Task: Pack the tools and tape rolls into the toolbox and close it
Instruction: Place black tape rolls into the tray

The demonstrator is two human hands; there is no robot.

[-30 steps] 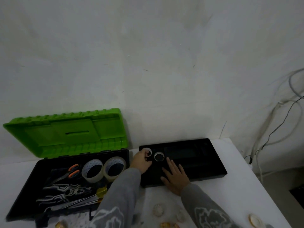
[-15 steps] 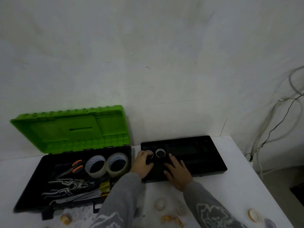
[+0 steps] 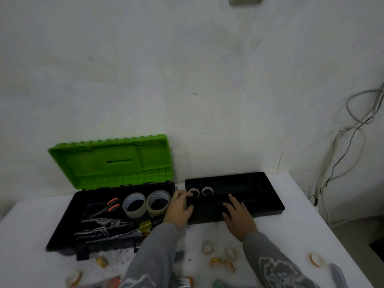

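While right hand (image 3: pixel 239 220) stays on tray (image 3: pixel 270 206), left hand (image 3: pixel 178 208) still touches roll (image 3: pixel 194 192)

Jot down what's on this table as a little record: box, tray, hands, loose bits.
Toolbox: open, green lid up; scissors, pliers and two large tape rolls inside
Black tray: on the table right of the toolbox, two small tape rolls at its left end
Left hand: at the tray's left end beside a small roll; grip unclear
Right hand: flat on the tray
Loose small rolls: on the table in front
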